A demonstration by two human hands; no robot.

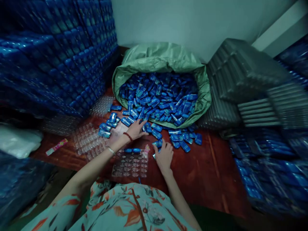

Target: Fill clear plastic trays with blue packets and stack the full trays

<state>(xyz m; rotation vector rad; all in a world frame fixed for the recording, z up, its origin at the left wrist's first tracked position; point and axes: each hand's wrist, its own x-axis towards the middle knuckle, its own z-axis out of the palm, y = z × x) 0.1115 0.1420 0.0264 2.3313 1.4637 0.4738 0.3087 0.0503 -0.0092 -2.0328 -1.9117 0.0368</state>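
Note:
Many small blue packets (158, 96) fill an open green sack (204, 93), and more lie spilled before its mouth. My left hand (136, 130), with a red bead bracelet, reaches over the loose packets at the sack's lower edge, fingers spread. To its right, my right hand (164, 155) is curled at a blue packet (157, 143), thumb and fingers around it. Between my forearms lies a clear moulded tray (131, 166) with two blue packets (132, 150) in its top row.
Tall stacks of blue packs (60, 61) stand at the left, near more clear trays (89, 141) and a pink strip (56, 147). Grey tray stacks (245, 70) and blue packs (260, 173) are at the right. A white bag (19, 141) lies far left.

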